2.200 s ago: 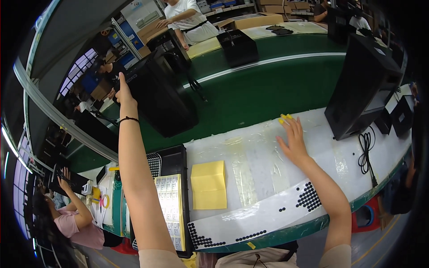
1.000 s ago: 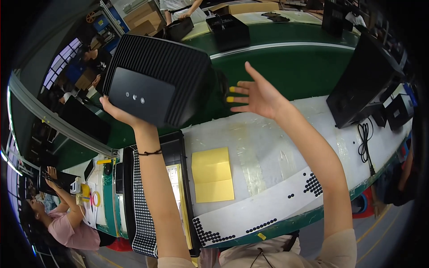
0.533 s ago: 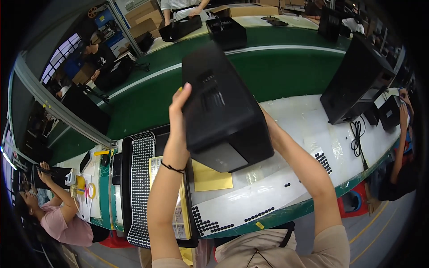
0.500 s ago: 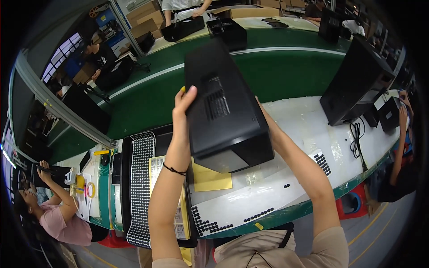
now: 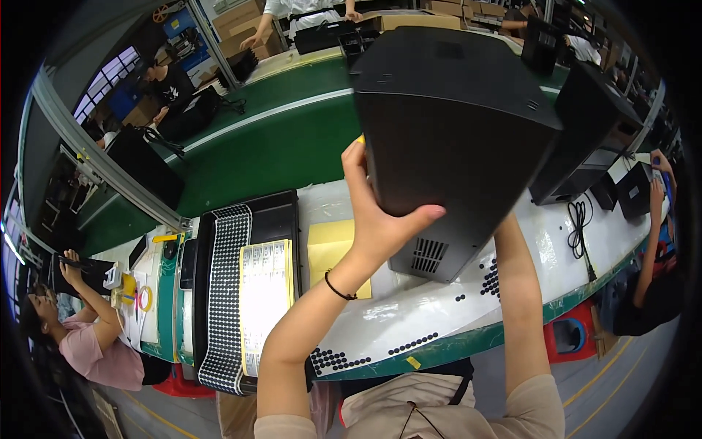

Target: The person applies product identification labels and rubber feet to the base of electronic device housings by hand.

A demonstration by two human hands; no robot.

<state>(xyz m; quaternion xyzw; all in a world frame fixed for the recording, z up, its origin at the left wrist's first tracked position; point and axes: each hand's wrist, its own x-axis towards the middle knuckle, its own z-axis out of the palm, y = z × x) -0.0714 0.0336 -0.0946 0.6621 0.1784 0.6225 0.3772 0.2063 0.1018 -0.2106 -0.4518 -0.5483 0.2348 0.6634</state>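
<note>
So the big black box-shaped case [image 5: 453,139] fills the upper centre of the frame, lifted clear off the table and tilted, with a vent grille showing on its lower side. The left hand [image 5: 380,212] is clamped on its left edge, thumb pressed flat along the bottom face and fingers reaching up the side; there's a thin black band on that wrist. The right hand is tucked behind the case, only the forearm shows coming up from the lower right, so can't tell how it's gripping.

Right under the case there's the white plastic-covered table [image 5: 439,314] with a green edge and rows of little black dots stuck along it. A yellow pad [image 5: 329,249] lies on it just left of the case, partly behind the left wrist. Further left sits a black tray [image 5: 274,212] holding a long strip of black dots [image 5: 223,293] and a sheet of small labels [image 5: 263,293].

A second black case [image 5: 592,132] stands at the upper right, with a black cable [image 5: 579,223] coiled near it. A green conveyor belt [image 5: 270,139] runs across the top. Another person in pink [image 5: 95,344] sits at the lower left.
</note>
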